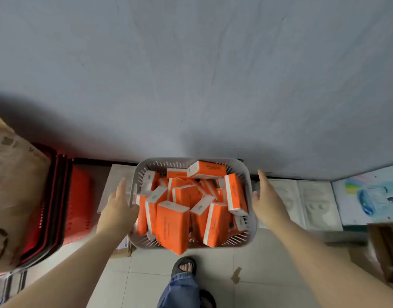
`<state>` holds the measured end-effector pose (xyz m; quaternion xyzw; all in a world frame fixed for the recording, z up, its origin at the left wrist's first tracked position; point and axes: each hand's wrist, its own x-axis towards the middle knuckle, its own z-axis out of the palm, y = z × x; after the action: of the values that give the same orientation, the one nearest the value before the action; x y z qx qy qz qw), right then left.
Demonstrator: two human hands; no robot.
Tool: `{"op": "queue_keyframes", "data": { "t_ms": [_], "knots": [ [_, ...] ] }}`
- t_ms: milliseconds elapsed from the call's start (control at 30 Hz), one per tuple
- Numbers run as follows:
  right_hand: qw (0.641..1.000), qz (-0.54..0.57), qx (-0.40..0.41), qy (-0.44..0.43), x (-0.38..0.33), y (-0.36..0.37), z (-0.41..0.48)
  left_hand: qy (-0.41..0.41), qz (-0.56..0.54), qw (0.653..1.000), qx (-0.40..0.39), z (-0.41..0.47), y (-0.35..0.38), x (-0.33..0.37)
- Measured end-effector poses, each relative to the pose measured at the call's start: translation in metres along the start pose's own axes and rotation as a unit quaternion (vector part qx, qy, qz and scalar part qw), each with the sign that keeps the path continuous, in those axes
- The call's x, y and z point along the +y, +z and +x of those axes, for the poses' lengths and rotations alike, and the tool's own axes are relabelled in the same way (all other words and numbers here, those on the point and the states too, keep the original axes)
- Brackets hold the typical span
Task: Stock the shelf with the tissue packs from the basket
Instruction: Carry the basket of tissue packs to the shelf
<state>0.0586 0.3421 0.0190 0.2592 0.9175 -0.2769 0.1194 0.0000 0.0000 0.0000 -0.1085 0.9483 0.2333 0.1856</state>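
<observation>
Tiled floor (146, 283) bears basket (251, 210) between open hands.

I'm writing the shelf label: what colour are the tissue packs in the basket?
Orange with white ends, in the head view: tissue packs fill the grey basket.

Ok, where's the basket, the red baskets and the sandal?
basket (252, 210), head view, on its grey right rim.
red baskets (79, 196), head view, on the stack's slotted side.
sandal (182, 262), head view, on its dark strap.
</observation>
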Motion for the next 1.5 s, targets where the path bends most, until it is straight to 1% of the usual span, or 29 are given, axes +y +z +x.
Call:
{"op": "queue_keyframes", "data": {
  "t_ms": [100,233,433,500,600,700,1000,1200,1400,1500],
  "knots": [
    [1.0,-0.006,-0.021,0.018,0.007,0.018,0.017,-0.003,0.006,1.0,-0.024,0.018,0.015,-0.003],
    [0.995,-0.008,-0.075,0.06,0.018,0.04,0.026,-0.009,0.012,0.998,-0.054,0.033,0.034,-0.005],
    [0.994,0.013,-0.098,0.053,0.026,0.05,0.03,-0.003,0.004,0.999,-0.05,0.042,0.038,-0.013],
    [0.994,0.015,-0.098,0.044,0.028,0.051,0.029,-0.004,-0.011,0.998,-0.054,0.043,0.037,-0.016],
    [0.995,0.0,-0.095,0.043,0.029,0.052,0.029,-0.029,-0.03,0.997,-0.064,0.047,0.035,-0.015],
    [0.995,0.006,-0.094,0.044,0.027,0.054,0.028,-0.027,-0.022,0.997,-0.073,0.049,0.033,-0.014],
    [0.996,0.055,-0.055,0.04,0.027,0.055,0.022,-0.01,0.006,0.997,-0.082,0.049,0.021,-0.01],
    [0.996,0.074,-0.037,0.04,0.028,0.034,0.007,0.024,0.02,0.996,-0.084,0.048,0.002,0.009],
    [0.992,0.096,0.0,0.079,0.037,-0.001,-0.02,0.118,0.053,0.989,-0.07,0.045,-0.016,0.053],
    [0.989,0.106,0.013,0.104,0.048,-0.022,-0.037,0.163,0.057,0.982,-0.077,0.042,-0.019,0.079]
  ]
}}
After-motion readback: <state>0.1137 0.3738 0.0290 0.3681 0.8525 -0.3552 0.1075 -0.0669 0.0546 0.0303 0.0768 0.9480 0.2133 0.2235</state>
